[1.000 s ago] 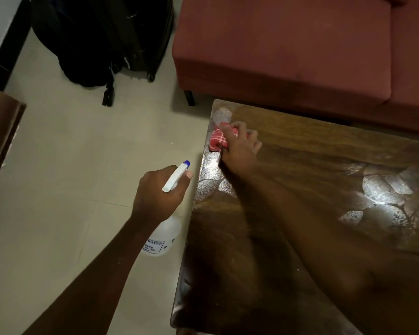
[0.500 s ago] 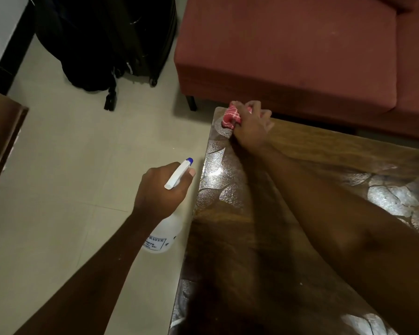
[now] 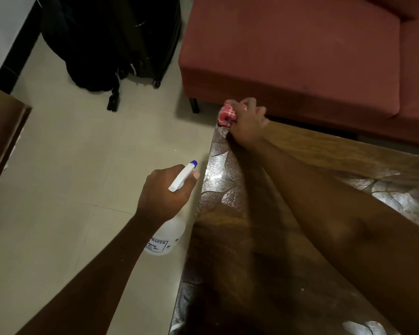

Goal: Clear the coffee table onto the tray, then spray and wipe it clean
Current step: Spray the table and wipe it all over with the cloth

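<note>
The right arm is stretched diagonally across the dark brown wooden coffee table [image 3: 312,151], and the right hand [image 3: 248,123] is closed over a crumpled red-and-white patterned cloth [image 3: 225,114], which is pressed onto the far left corner of the tabletop. The cloth is bunched under the fingers, and part of it shows past the knuckles at the corner's tip.

The left arm is held out over the pale tiled floor [image 3: 82,165], just beside the table's left edge. The left hand [image 3: 163,192] is wrapped around the neck of a translucent white plastic spray bottle [image 3: 168,234], whose white trigger head with a blue nozzle tip is pointed up and to the right, toward the table. The bottle's body is hung below the hand, and a printed label is seen near its base.

The cloth is placed right where the left and far edges meet. Beyond the far edge, a dull red upholstered sofa [image 3: 288,56] is set close. Open floor is left to the left of the table, up to a black backpack [image 3: 87,44] and a dark suitcase [image 3: 150,37] by the wall.

Glossy, streaked patches are seen along the tabletop's left edge and at the right.
</note>
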